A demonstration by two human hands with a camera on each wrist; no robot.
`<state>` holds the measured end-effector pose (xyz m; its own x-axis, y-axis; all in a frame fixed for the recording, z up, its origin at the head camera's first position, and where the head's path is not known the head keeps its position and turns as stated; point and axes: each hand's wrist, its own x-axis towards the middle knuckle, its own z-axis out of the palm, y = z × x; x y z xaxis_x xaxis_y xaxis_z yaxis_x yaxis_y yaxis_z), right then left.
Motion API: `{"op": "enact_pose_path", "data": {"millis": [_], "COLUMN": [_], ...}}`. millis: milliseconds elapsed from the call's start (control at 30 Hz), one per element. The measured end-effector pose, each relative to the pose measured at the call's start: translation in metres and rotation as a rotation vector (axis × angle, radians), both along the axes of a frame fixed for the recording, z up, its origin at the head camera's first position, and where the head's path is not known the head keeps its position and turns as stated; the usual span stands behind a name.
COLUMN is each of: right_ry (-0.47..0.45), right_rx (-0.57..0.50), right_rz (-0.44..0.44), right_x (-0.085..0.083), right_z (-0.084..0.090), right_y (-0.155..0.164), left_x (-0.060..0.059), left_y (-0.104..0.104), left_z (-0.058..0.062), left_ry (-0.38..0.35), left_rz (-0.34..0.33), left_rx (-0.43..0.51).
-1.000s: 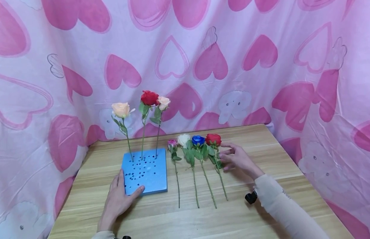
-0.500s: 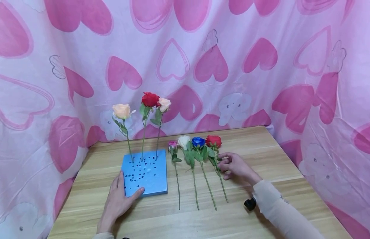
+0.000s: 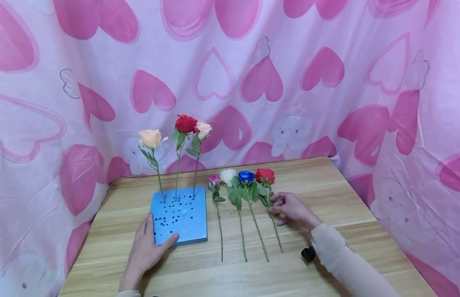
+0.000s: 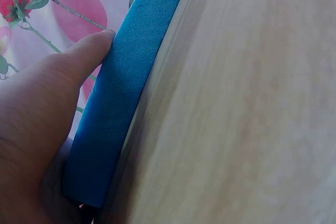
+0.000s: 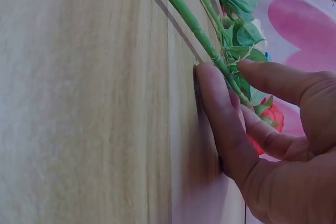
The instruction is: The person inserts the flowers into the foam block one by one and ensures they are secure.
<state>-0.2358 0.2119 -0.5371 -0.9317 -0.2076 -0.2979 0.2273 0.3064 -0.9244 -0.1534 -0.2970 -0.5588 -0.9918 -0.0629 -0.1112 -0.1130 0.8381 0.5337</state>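
My left hand [image 3: 146, 251] holds the near left corner of a blue foam block [image 3: 194, 227]. Its fingers lie along the block's left side; in the left wrist view the thumb [image 4: 92, 51] reaches the upper edge of the block. Over at the right, my right hand [image 3: 294, 211] is at the stem of a red rose [image 3: 265, 175] lying on the table. In the right wrist view that green stem [image 5: 186, 17] passes between the curled fingers and thumb, fingertips right at it. A blue rose [image 3: 246, 176] lies just left of it.
Standing in the block's holes are a peach rose [image 3: 150, 138], another red rose [image 3: 186, 123] and a pale pink rose [image 3: 204, 130]. A white rose [image 3: 228, 176] and a small purple rose [image 3: 213, 180] lie between block and blue rose. A heart-patterned curtain [image 3: 319, 107] surrounds the table.
My right hand has moved slightly left and toward me, down from beside the red rose's bloom to its stem, its fingers drawing together. The left hand stays on the foam block.
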Motion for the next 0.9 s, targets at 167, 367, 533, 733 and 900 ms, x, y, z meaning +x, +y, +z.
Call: {"op": "enact_pose_path", "data": {"millis": [167,367,533,733,900], "right_ry": [-0.002,-0.001,0.001,0.003,0.004], "right_rx": [0.047,0.074,0.101,0.109,0.097], "right_rz": [-0.02,-0.036,-0.039,-0.045,-0.032], "right_x": [0.0,0.0,0.0,0.0,0.0], "right_z": [0.0,0.0,0.002,0.002,0.001], "right_y": [-0.003,-0.008,-0.011,-0.013,-0.012], "left_x": [0.0,0.0,-0.001,-0.002,-0.001], "left_y": [0.0,-0.001,-0.001,-0.001,-0.001], "left_z": [-0.001,-0.002,-0.001,0.0,-0.001], "left_ry": [0.009,0.008,0.028,0.039,0.024], "left_rz": [-0.001,-0.001,-0.008,-0.012,-0.008], "left_rx": [0.001,-0.003,-0.004,-0.01,-0.009]}}
